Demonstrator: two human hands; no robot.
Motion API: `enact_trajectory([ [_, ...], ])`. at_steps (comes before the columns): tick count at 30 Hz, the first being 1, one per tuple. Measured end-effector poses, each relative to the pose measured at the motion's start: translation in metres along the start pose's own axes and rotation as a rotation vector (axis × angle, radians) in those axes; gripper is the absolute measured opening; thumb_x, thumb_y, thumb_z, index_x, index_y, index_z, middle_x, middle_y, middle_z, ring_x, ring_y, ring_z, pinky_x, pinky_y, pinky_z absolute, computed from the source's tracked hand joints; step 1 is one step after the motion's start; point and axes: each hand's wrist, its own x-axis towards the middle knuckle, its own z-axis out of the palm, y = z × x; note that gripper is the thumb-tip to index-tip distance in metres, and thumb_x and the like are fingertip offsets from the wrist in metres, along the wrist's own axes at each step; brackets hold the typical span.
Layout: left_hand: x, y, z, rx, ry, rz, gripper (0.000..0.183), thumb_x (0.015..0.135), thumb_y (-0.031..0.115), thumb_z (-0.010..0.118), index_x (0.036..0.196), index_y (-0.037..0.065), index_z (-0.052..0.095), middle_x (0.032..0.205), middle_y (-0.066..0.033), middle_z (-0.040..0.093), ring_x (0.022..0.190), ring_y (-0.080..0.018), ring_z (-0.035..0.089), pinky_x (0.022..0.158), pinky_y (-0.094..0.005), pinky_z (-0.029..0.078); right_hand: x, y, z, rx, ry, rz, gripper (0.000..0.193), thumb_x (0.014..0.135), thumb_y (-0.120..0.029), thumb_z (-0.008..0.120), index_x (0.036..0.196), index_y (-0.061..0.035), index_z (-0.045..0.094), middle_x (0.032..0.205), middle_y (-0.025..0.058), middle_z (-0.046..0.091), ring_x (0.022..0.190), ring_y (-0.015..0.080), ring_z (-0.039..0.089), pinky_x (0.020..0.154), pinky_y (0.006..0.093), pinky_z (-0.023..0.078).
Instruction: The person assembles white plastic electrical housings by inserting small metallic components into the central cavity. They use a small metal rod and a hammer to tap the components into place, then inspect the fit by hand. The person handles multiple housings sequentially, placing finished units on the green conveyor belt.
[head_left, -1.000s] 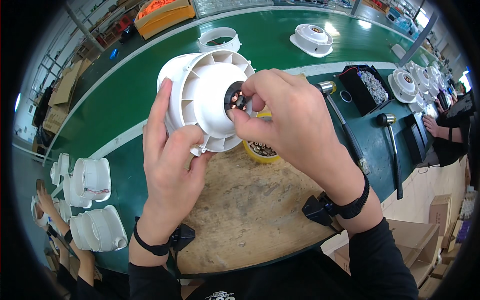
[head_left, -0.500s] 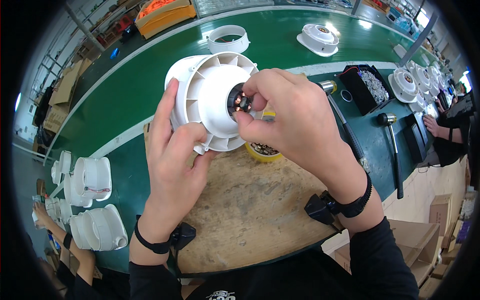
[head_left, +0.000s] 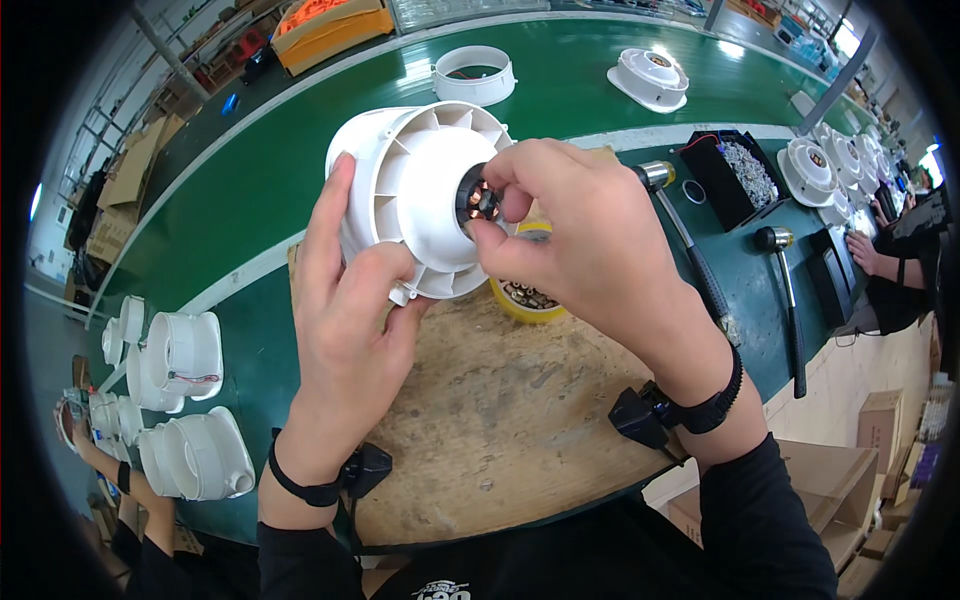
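A white plastic fan housing (head_left: 425,190) with radial vanes is held tilted above the wooden board. My left hand (head_left: 345,300) grips its left side, thumb at the lower rim and fingers along the outer wall. In the housing's middle sits a black motor core with copper windings (head_left: 478,200). The thumb and fingers of my right hand (head_left: 570,220) are closed in a pinch at that core's right edge; what lies between the fingertips is hidden. Below the housing stands a yellow round tub (head_left: 528,308) of small metal parts, partly covered by my right hand.
Two hammers, one (head_left: 690,240) beside my right forearm and another (head_left: 785,300) farther right, lie near a black bin (head_left: 735,175) of small parts. White housings (head_left: 200,455) stand at left. A green conveyor (head_left: 560,85) carries a white ring (head_left: 475,78) and a housing (head_left: 650,80). Co-workers' hands show at both sides.
The ring and the housing on the conveyor have moved to the right. My hands and the held housing have barely shifted. At the far left, the co-worker's hand has moved.
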Motion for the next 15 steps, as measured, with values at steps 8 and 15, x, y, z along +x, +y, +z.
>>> enact_trajectory([
  [8, -0.0012, -0.0008, -0.0025, 0.018, -0.015, 0.002, 0.039, 0.061, -0.009, 0.08, 0.091, 0.007, 0.059, 0.151, -0.0296, 0.039, 0.126, -0.0416, 0.053, 0.099, -0.0434, 0.046, -0.0001, -0.0041, -0.0066, -0.051, -0.063, 0.044, 0.028, 0.077, -0.015, 0.081, 0.098, -0.0014, 0.068, 0.077, 0.0087, 0.067, 0.07, 0.0254, 0.066, 0.063, 0.0336, 0.051],
  [15, -0.0028, 0.0002, -0.0013, 0.011, -0.001, 0.0, 0.039, 0.062, -0.009, 0.08, 0.091, 0.007, 0.06, 0.15, -0.0305, 0.04, 0.127, -0.0434, 0.053, 0.099, -0.0447, 0.046, -0.0007, -0.003, -0.0026, -0.015, -0.055, 0.062, 0.025, 0.078, -0.015, 0.08, 0.095, -0.0003, 0.068, 0.077, 0.0099, 0.067, 0.069, 0.0261, 0.065, 0.062, 0.0326, 0.05],
])
